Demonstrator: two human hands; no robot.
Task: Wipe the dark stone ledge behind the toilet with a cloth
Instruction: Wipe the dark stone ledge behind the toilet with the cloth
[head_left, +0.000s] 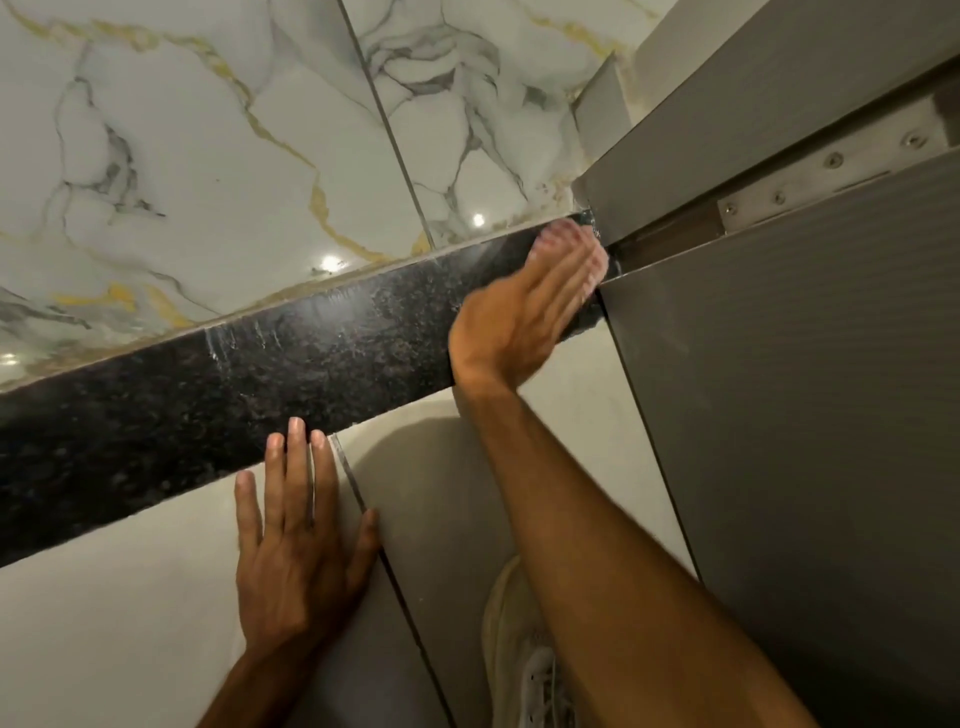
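Dark speckled stone ledge (291, 374) runs diagonally across the view, low at left, rising to the right, where it ends against a grey partition panel (789, 415). Above it, white marble-look wall tile (197, 156) with grey and gold veins and two bright light reflections near the ledge's back edge. Below it, plain pale tile (130, 613) with a dark vertical joint. Right hand (524, 317) lies at the far right end of the ledge, fingers stretched forward toward the corner by the partition, fingertips blurred; grip looks flat and extended rather than curled. A cloth cannot be made out under or in this hand, so whether it has hold of anything cannot be told. Left hand (296, 525) is pressed flat on the pale tile under the ledge, fingers spread, three fingertips overlapping the ledge's front edge; grip fully open, nothing in it. Faint pale streaks show on the ledge near its middle. A light-coloured shoe (524, 665) shows below, beside the right forearm. A metal hinge strip (831, 166) with screws sits on the partition at upper right.
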